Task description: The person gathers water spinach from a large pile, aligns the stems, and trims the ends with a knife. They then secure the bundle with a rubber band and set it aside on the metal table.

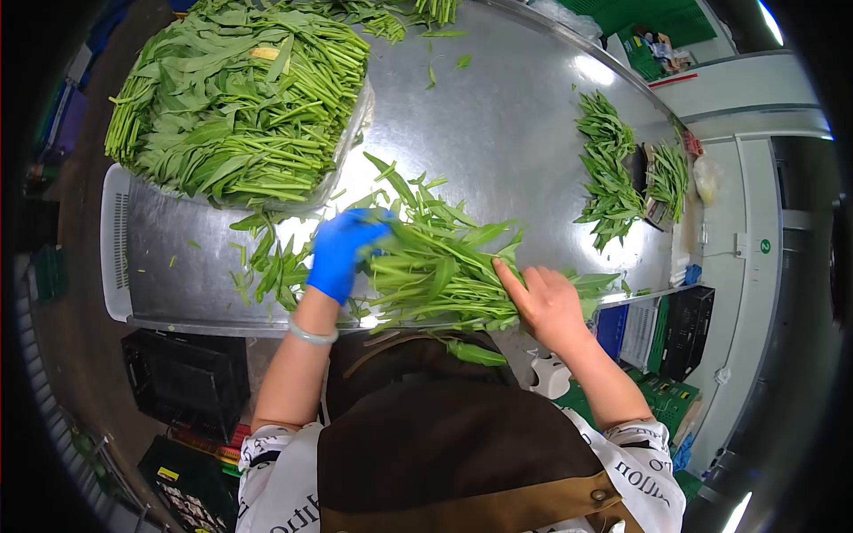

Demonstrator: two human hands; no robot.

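A loose bunch of water spinach (444, 271) lies across the near edge of the metal table, its long green stems and leaves running left to right. My right hand (549, 302), bare, grips the bunch at its right end, with the other fingers partly hidden behind it. At the left end is my left hand (345, 251) in a blue glove, slightly blurred. Its fingers are bent in on stems and leaves at the upper left of the bunch. Scattered leaves (275, 266) lie beside the glove on the table.
A big pile of water spinach (240, 107) in clear plastic fills the upper left of the metal table (498, 124). Smaller bunches (609, 169) lie at the right, one by a dark object. A white basket (115, 244) stands left; a black crate (188, 377) sits below the table.
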